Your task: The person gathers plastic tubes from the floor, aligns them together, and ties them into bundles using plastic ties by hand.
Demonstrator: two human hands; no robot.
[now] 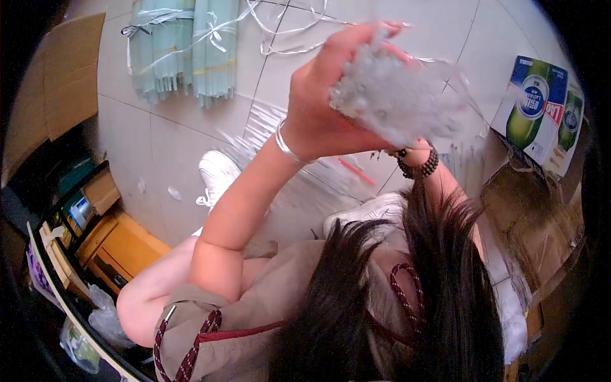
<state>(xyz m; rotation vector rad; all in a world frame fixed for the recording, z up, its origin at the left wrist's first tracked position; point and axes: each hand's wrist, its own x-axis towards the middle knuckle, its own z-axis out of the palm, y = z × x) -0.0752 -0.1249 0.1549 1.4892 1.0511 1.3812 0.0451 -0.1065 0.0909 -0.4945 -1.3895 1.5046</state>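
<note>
My left hand [324, 95], with a silver bangle at its wrist, is wrapped round a thick bundle of clear, thin plastic tubes [398, 92]. The tube ends face the camera and look blurred. Just below the bundle, my right hand [417, 153] shows only in part, beside a dark beaded bracelet; its fingers are hidden behind the tubes. Loose clear tubes [318, 181] are spread on the floor beneath, with a red strip [355, 170] among them.
Pale green tube bundles [214, 51] tied with white string lie on the tiles at upper left. White string [286, 49] loops beside them. A printed beer carton [534, 105] stands at right, cardboard [70, 76] at left. White shoes [218, 173] rest near the loose tubes.
</note>
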